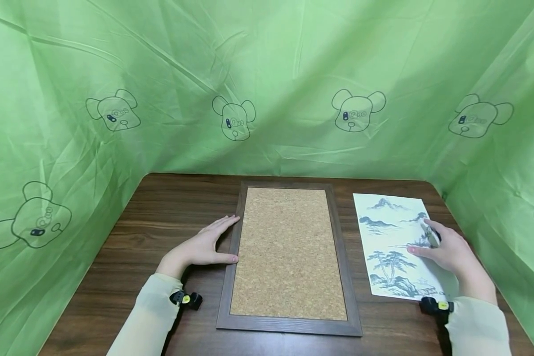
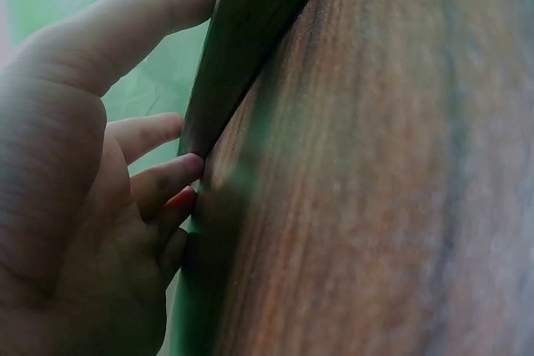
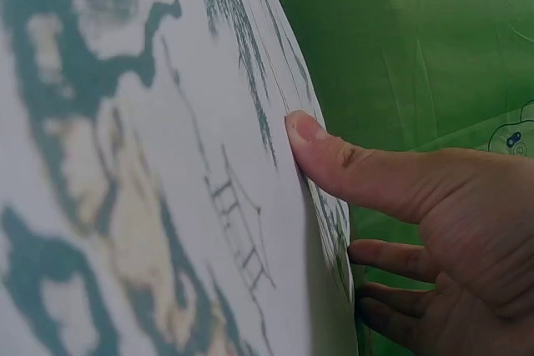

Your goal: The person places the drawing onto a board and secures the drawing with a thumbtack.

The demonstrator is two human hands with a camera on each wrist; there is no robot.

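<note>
A framed cork board (image 1: pixel 289 252) with a dark wooden border lies on the brown table. My left hand (image 1: pixel 200 247) rests at its left side, thumb and fingers spread and touching the border. In the left wrist view, the fingertips of the left hand (image 2: pixel 108 172) meet the frame's edge (image 2: pixel 242 31). To the right lies a white sheet with a printed ink landscape (image 1: pixel 389 237). My right hand (image 1: pixel 454 249) grips this sheet's right edge, thumb on the printed face. Between thumb and fingers the paper bends up. Fingertips of the right hand (image 3: pixel 434 231) are partly hidden behind the sheet.
Green cloth (image 1: pixel 285 138) with printed bear heads hangs behind the table and along both sides. The wood-grain table (image 1: pixel 169 202) extends around the board and the sheet. Dark cameras with yellow marks sit at the left wrist (image 1: pixel 187 298) and right wrist (image 1: pixel 436 306).
</note>
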